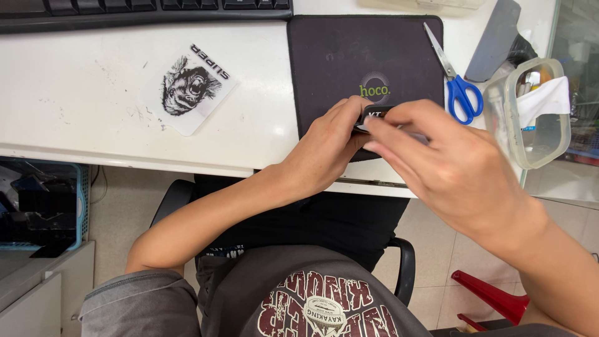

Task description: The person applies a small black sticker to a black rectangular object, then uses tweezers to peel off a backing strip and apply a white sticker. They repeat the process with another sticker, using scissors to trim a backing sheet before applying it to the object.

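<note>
**Both hands on a small dark item over the mouse pad**

The white counter fills the upper half of the head view, its front edge running across the middle. On it, at about one o'clock from the frame's centre, lies a black mouse pad with a small green mark. A black keyboard runs along the top edge at eleven o'clock. At ten o'clock from the hands, well apart from them, sits a clear sheet with a black-and-white animal-head print. At three o'clock, standing off the counter's right end, is a clear plastic container with a white cloth inside. A grey flat tool leans at two o'clock, and blue-handled scissors lie just beside the pad's right edge.

The left hand and right hand meet over the pad's lower edge. Both are closed in a pinch on a small dark item with a light edge, the left fingers curled at its left side, the right fingers laid across its top. Most of the item is hidden by the fingers, so what it is cannot be told
</note>
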